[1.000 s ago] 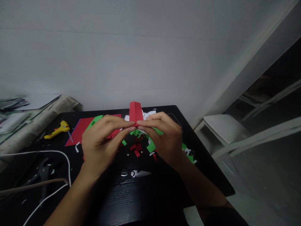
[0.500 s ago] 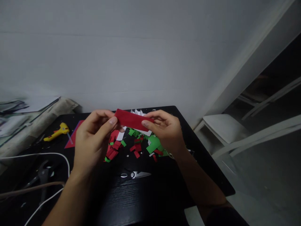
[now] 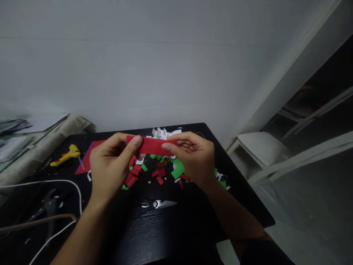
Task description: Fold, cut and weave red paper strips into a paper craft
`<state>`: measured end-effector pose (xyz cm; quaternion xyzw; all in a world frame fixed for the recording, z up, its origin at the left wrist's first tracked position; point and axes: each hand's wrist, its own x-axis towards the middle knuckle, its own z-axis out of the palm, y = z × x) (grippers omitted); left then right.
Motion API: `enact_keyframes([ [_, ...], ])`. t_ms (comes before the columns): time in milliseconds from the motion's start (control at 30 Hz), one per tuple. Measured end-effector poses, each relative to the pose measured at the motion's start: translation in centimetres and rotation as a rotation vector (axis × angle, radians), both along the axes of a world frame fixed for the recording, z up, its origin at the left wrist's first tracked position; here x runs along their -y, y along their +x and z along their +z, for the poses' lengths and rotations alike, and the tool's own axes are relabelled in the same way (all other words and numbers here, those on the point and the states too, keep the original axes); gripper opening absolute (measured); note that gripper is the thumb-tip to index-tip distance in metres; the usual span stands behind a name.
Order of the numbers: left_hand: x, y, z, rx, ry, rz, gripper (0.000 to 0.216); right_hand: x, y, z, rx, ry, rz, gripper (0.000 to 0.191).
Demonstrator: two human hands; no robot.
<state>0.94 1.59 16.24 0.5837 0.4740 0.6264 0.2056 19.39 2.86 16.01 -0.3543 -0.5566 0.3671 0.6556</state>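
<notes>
Both my hands hold a folded red paper strip (image 3: 151, 145) level above the black table (image 3: 165, 235). My left hand (image 3: 110, 165) pinches its left end between thumb and fingers. My right hand (image 3: 193, 156) pinches the right end the same way. Under the strip lies a heap of red, green and white paper scraps (image 3: 162, 173). A pair of scissors (image 3: 157, 204) lies on the table just in front of the heap, between my forearms.
A yellow glue gun (image 3: 65, 154) and a red paper sheet (image 3: 88, 158) lie at the back left. A white cable (image 3: 63, 206) and dark pliers (image 3: 48, 206) are at the left. A white chair (image 3: 261, 147) stands beyond the table's right edge.
The red strip stood upright with both hands pinching its lower end; it has been turned to lie level, and my hands moved apart to its two ends.
</notes>
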Motion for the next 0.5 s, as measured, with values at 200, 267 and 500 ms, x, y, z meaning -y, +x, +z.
enact_keyframes([
  [200, -0.01, 0.14, -0.14, 0.020, 0.009, -0.011, 0.023, 0.15, 0.18, 0.17, 0.019, 0.006, -0.018, 0.015],
  [267, 0.05, 0.06, -0.16, 0.017, 0.016, -0.016, 0.022, 0.12, 0.24, 0.19, 0.005, 0.011, -0.001, 0.013],
  [500, 0.27, -0.12, -0.04, -0.073, 0.052, -0.003, 0.030, -0.10, 0.34, 0.12, -0.011, 0.008, -0.001, 0.014],
])
